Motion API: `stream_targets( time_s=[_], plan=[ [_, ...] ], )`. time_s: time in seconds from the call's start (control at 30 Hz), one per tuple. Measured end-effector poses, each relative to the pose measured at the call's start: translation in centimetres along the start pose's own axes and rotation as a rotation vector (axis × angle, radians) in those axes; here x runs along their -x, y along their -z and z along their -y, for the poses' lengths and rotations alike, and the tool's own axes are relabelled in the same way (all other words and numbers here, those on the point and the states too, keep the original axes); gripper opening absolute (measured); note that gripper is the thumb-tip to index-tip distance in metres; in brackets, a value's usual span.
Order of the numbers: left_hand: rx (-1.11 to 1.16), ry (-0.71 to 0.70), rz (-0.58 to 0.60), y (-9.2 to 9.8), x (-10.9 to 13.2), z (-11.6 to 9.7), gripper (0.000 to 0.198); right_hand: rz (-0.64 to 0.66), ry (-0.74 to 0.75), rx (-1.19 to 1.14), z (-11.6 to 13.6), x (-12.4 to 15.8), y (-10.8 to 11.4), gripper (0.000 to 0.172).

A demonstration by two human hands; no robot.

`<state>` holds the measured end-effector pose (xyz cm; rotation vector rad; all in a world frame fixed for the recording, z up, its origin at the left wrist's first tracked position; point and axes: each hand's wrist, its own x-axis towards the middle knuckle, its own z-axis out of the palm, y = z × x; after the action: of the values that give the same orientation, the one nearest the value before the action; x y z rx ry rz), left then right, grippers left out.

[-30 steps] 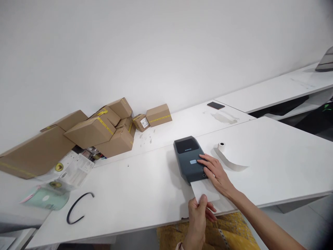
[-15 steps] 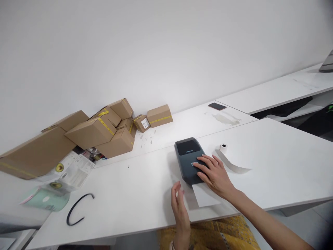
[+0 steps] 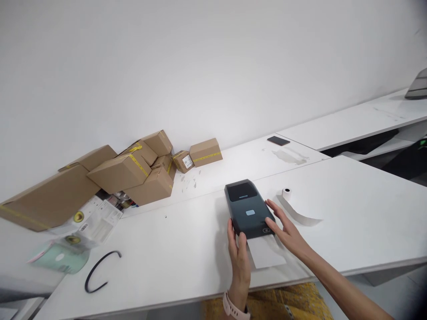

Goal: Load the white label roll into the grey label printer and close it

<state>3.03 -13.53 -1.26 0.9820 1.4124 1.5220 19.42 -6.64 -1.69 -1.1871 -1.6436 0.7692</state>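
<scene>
A dark blue-grey portable printer [image 3: 245, 208] lies on the white table, with a black window at its far end and a light blue button in the middle. Blank white paper [image 3: 266, 252] sticks out from its near end. My left hand [image 3: 238, 260] grips the printer's near left corner, thumb by the front edge. On the opposite side, my right hand [image 3: 286, 229] holds the right edge with its thumb on the top near the front. A small paper roll [image 3: 286, 194] stands to the right, its loose strip [image 3: 302, 218] curling toward me.
Cardboard boxes [image 3: 122, 172] are piled at the back left by the wall. Below them lie clear plastic packs [image 3: 100, 222], a mint-green pouch [image 3: 63, 258] and a black curved band [image 3: 95, 271]. A phone [image 3: 278, 141] rests at the back.
My right hand has moved from the printer's button and top to its right edge. My left hand has come up from beside it and taken hold of the near left corner.
</scene>
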Motion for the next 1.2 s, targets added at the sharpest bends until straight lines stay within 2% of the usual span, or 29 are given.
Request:
stream_targets(
  time_s=[0.07,0.13,0.27,0.43,0.6,0.73,0.83,0.9,1.0,1.1,1.2],
  plan=[
    [0.0,-0.006,0.0,0.0,-0.2,0.0,0.065,0.051,-0.05,-0.068,-0.2,0.2,0.0,0.06],
    [0.009,-0.016,-0.002,0.0,-0.3,0.0,0.065,0.072,-0.022,-0.1,-0.4,0.3,-0.1,0.059],
    [0.071,-0.029,0.016,-0.2,-0.2,0.2,0.066,0.052,0.021,-0.127,-0.4,0.3,-0.4,0.058],
    [0.111,-0.063,0.061,-0.5,-0.3,-0.3,0.065,0.054,0.0,-0.104,0.2,-0.3,0.0,0.055],
    [0.087,-0.169,0.041,-0.5,-1.9,-2.3,0.064,0.029,0.136,0.037,2.2,-2.4,1.0,0.053],
    [0.106,-0.249,0.032,-0.5,-4.4,-4.7,0.061,-0.013,0.238,0.139,4.4,-5.7,1.7,0.057],
    [0.129,-0.288,0.007,-0.4,-6.4,-5.6,0.058,-0.066,0.314,0.123,5.9,-8.9,1.5,0.051],
    [0.092,-0.291,-0.04,-0.2,-7.5,-5.0,0.054,-0.125,0.343,0.088,6.7,-11.3,1.2,0.047],
    [-0.071,-0.235,-0.095,0.3,-8.5,-2.7,0.045,-0.179,0.295,0.07,7.9,-14.8,0.7,0.046],
    [-0.198,-0.136,-0.087,0.7,-9.3,-0.7,0.039,-0.155,0.136,0.138,9.0,-18.2,0.4,0.052],
    [-0.262,-0.1,-0.092,0.5,-10.5,-0.3,0.038,-0.12,-0.006,0.192,9.6,-21.6,0.0,0.064]
  ],
)
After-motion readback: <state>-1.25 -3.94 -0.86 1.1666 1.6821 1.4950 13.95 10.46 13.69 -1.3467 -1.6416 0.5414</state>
